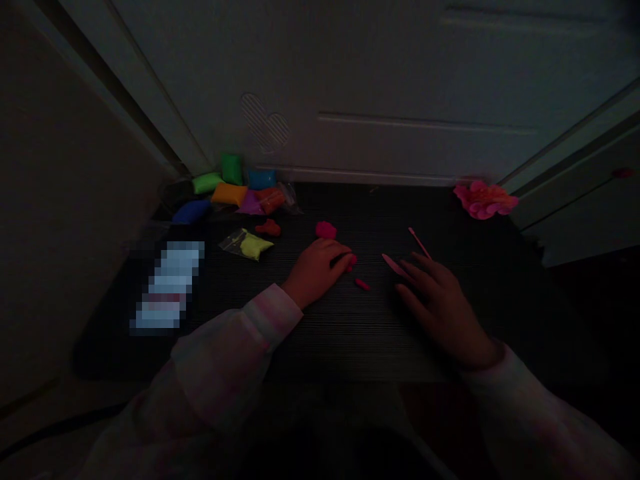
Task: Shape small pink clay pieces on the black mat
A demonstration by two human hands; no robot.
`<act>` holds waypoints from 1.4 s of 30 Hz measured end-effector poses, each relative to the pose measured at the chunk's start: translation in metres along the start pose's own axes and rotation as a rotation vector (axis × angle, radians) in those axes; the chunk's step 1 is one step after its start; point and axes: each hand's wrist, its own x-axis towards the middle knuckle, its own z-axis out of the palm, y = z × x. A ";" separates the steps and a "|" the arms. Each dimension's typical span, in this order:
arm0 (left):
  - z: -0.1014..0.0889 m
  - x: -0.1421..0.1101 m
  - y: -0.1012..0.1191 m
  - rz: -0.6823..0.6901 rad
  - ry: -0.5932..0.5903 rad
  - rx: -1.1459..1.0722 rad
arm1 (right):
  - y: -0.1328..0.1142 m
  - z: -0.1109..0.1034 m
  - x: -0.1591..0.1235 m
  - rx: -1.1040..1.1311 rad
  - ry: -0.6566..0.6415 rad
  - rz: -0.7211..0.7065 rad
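In the dim head view my left hand rests on the dark table, its fingers closed on a small piece of pink clay. Just beyond the knuckles sits a larger pink clay lump. A short pink clay roll lies to the right of my left thumb. My right hand is palm down with its fingers spread. Its fingertips are over or beside a pink modelling knife; contact is hard to make out. A thin pink modelling stick runs partly behind those fingers.
Several coloured clay packets are piled at the back left. In front are an opened yellow clay bag and an orange-red clay piece. A blurred-out bright screen lies left. A pink ruffled object stands back right, near the white panel.
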 end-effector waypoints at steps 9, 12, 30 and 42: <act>-0.011 -0.005 0.005 0.353 -0.147 0.156 | 0.016 -0.004 -0.004 -0.101 -0.093 0.137; -0.012 -0.006 0.007 0.364 -0.199 0.223 | 0.011 -0.003 -0.005 -0.048 -0.103 0.159; 0.002 -0.011 0.016 0.389 -0.223 0.144 | -0.036 0.004 -0.018 -0.043 -0.164 -0.176; 0.000 -0.004 0.004 0.228 0.170 0.089 | -0.036 0.004 -0.018 -0.196 -0.249 -0.183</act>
